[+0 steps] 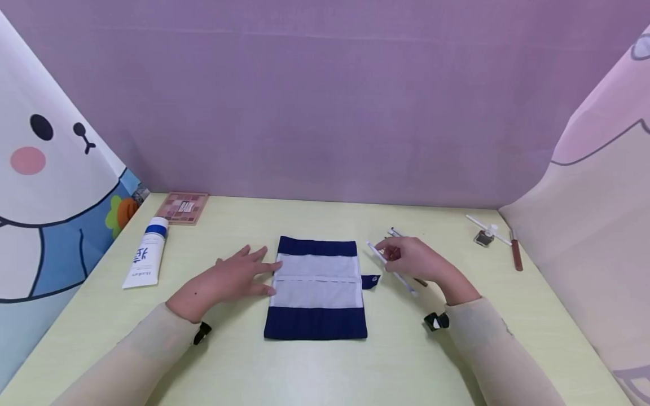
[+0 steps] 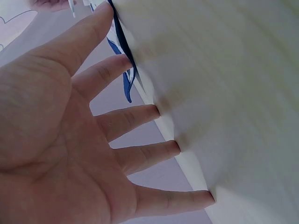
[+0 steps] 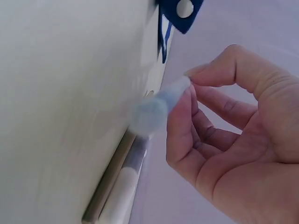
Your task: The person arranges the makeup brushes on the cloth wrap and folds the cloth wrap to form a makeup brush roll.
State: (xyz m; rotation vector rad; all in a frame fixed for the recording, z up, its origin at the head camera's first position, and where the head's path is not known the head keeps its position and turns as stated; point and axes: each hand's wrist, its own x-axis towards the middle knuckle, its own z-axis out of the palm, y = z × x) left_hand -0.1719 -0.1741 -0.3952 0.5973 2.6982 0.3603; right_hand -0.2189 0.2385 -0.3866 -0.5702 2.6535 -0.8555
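Observation:
A navy and white fabric roll case (image 1: 315, 324) lies flat at the middle of the table, its snap strap (image 1: 370, 281) sticking out to the right. My left hand (image 1: 231, 282) is spread beside it, with thumb and index fingertip at its left edge. Just right of the strap, my right hand (image 1: 413, 258) pinches a slim white pen-like stick (image 1: 404, 283) between thumb and fingers. The stick slants, its near end blurred in the right wrist view. Below that hand, a brown stick (image 3: 110, 179) and another white stick (image 3: 122, 186) lie side by side, partly hidden in the head view.
On the left are a white squeeze tube (image 1: 147, 254) with a blue band and a pink checkered palette (image 1: 184, 208). To the far right stand a small dark bottle (image 1: 484, 238), a white stick (image 1: 474, 221) and a brown-handled tool (image 1: 516, 254). A purple cloth (image 1: 325, 113) hangs behind the table.

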